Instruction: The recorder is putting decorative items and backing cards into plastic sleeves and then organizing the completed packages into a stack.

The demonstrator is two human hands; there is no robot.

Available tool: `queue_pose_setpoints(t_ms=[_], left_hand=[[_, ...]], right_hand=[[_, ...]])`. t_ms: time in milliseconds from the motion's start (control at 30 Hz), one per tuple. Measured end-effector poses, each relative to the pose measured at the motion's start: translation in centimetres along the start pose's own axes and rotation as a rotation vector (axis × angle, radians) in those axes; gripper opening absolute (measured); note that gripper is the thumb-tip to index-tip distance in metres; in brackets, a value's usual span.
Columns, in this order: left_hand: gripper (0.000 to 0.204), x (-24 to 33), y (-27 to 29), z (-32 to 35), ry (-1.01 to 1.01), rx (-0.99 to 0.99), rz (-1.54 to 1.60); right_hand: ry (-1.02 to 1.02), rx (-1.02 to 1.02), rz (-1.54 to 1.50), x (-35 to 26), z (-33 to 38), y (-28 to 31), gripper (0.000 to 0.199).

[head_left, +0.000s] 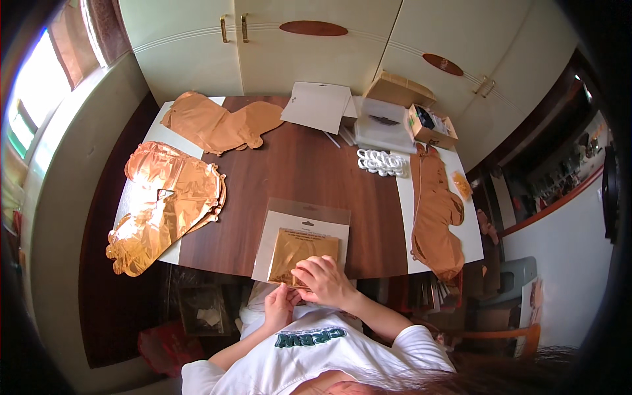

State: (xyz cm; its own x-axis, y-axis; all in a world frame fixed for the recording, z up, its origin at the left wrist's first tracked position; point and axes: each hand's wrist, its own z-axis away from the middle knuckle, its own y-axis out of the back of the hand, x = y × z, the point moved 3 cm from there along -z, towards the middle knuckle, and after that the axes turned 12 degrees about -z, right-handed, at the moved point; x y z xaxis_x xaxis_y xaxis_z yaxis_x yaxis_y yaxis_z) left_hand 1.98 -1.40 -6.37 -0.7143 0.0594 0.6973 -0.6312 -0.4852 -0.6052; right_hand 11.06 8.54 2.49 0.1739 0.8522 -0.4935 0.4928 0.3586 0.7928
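Observation:
At the table's front edge lies a clear plastic bag (309, 208) with a white card (265, 253) and a folded gold foil balloon (309, 247) in it. The bag's lower end reaches over the edge toward me. My left hand (281, 308) pinches the bag's lower edge between thumb and fingers. Over the lower right part of the gold foil, my right hand (324, 283) lies with bent fingers, its thumb down by the bag's bottom edge. The right fingertips rest on the foil, and both hands are close together.
Flat gold foil balloons lie in stacks at the left (171, 197), far left (220, 125) and right (434, 210). White cards (316, 105), a clear plastic box (384, 125), a small carton (431, 126) and white ribbon coils (380, 162) are at the back. A small orange packet (461, 185) lies far right.

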Motion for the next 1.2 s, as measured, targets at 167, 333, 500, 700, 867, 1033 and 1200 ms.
queue_pose_setpoints(t_ms=[167, 333, 500, 700, 867, 1033, 1200], left_hand=[[0.044, -0.2, 0.7, 0.0, 0.03, -0.013, -0.005], [0.051, -0.4, 0.8, -0.2, 0.066, -0.003, -0.032], [0.053, 0.1, 0.5, -0.1, 0.078, -0.007, -0.097], [0.05, -0.1, 0.8, -0.2, 0.051, -0.005, -0.101], [0.047, 0.1, 0.9, -0.2, 0.031, 0.013, -0.119], [0.033, 1.5, 0.5, 0.4, -0.029, 0.002, -0.272], [0.012, 6.2, -0.2, 1.0, -0.45, -0.034, -1.156]], right_hand=[[0.033, 0.086, 0.106, 0.4, 0.0, 0.1, 0.038], [0.042, 0.097, 0.137, 0.8, -0.1, 0.3, 0.038], [0.035, 0.115, 0.179, 1.3, -0.1, 0.4, 0.039], [0.036, 0.113, 0.219, 1.5, 0.1, 0.4, 0.034], [0.006, 0.115, 0.179, 1.8, 0.4, 0.0, 0.038], [-0.059, 0.071, 0.167, 2.3, 1.1, 1.6, 0.045], [-0.076, 0.041, 0.166, 3.1, 2.0, 1.5, 0.042]])
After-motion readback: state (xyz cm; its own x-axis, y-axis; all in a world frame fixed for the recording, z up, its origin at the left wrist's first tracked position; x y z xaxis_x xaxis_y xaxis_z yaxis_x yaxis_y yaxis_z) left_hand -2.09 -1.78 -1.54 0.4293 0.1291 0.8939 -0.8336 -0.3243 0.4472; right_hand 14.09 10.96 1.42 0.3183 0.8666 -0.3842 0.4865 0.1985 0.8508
